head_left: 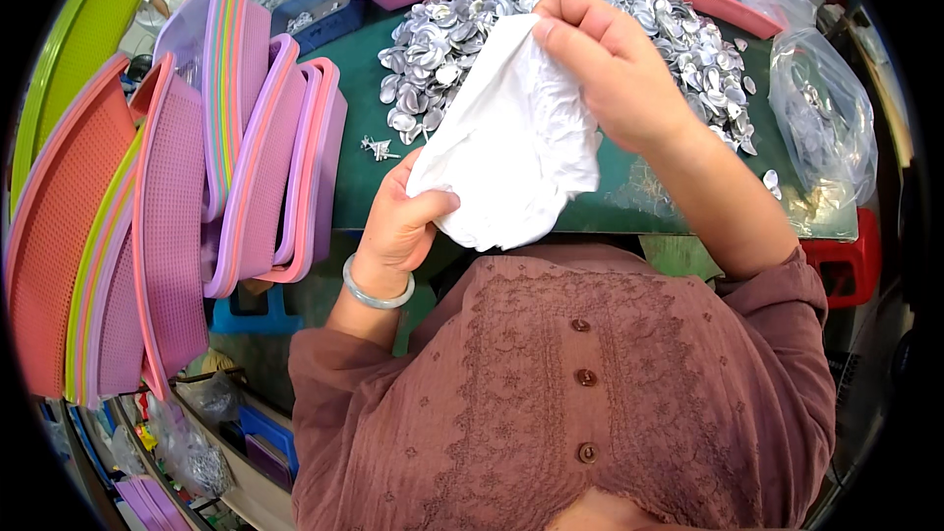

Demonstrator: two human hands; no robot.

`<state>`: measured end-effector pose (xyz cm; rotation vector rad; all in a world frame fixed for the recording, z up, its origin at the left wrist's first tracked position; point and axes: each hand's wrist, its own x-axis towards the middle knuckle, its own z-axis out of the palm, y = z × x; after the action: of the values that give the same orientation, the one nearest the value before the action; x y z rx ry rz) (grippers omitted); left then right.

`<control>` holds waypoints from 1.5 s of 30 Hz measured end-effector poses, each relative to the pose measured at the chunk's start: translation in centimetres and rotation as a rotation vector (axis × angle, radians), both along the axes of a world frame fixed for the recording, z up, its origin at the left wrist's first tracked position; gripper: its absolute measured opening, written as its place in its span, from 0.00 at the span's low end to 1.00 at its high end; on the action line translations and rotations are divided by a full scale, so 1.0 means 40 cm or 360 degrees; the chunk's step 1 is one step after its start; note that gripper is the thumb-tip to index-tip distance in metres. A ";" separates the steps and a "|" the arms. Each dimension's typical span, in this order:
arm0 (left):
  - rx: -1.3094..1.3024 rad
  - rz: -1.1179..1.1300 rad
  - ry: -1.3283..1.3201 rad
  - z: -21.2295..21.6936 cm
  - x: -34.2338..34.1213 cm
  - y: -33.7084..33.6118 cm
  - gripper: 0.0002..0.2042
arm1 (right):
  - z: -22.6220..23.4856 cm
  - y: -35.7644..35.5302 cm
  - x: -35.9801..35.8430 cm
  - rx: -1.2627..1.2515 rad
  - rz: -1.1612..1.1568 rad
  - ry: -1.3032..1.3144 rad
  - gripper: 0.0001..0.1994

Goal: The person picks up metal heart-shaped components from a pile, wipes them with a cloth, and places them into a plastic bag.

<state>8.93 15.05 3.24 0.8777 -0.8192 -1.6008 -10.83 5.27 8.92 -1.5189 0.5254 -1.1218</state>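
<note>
Two-handed hold on a white cloth-like piece, near edge of surface

Left hand (398,216): thumb flat on the front of the white cloth-like piece (511,152), at its lower left margin, fingers mostly hidden behind. Right hand (619,69): thumb and bent fingers pinching the top end. Both hands hold this one piece; neither is free. Whether it is a single layer or a thin bag, I cannot tell.

Position: held up in view over the middle of the surface's (356,199) near edge, in front of the heap of silver petal-shaped pieces (438,49). The left face looks fairly smooth; the right margin is bunched and creased.

Notes on handling, my judgement: keep the top pinch small and firm, the left thumb light – the material looks thin and could tear or slip. Draw the hands apart evenly until the creases on the right ease out. Hold it well up; dropped low towards the far edge, it could drag across the heap. Also mind the small spiky silver parts (377,147) near the left edge – they might snag the material if it swings that way.
</note>
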 end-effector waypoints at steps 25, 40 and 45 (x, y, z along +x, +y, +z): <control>-0.0342 -0.0336 0.0724 -0.037 -0.043 -0.003 0.35 | 0.258 0.067 0.059 -0.0176 0.0680 -0.0069 0.05; -0.0184 -0.0226 0.0642 -0.081 -0.009 -0.007 0.25 | 0.298 0.066 0.005 -0.0283 0.0435 -0.0371 0.06; -0.0243 -0.0316 0.0797 -0.060 -0.008 0.001 0.33 | 0.203 0.013 0.039 0.0022 0.0559 -0.0230 0.06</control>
<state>8.61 15.10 0.83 0.2685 -0.6694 -1.7996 -9.28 5.79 17.03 -1.4372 0.1581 -0.9412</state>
